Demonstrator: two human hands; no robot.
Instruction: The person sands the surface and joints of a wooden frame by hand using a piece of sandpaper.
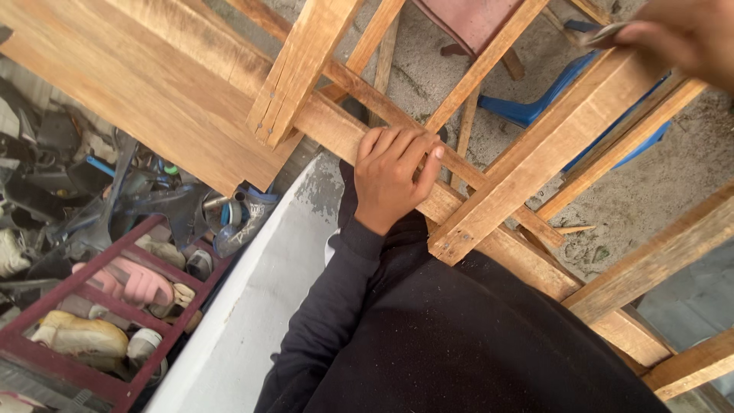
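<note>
My left hand (391, 174) grips the long bottom rail (336, 126) of a bare wooden frame, fingers curled over its top edge, dark sleeve below. My right hand (683, 34) is at the top right corner, resting on the upper end of a slanted wooden bar (535, 164) and pinching a small thin greyish object (604, 34); what it is cannot be made out. The slanted bar crosses the rail just right of my left hand. A wide wooden board (145, 84) of the same frame runs off to the upper left.
A dark red rack (92, 279) with shoes and sandals stands at lower left beside tangled tools and clutter. A white ledge (260, 291) runs diagonally under me. A blue plastic piece (535, 103) and a reddish seat (470, 19) lie on the concrete floor behind the frame.
</note>
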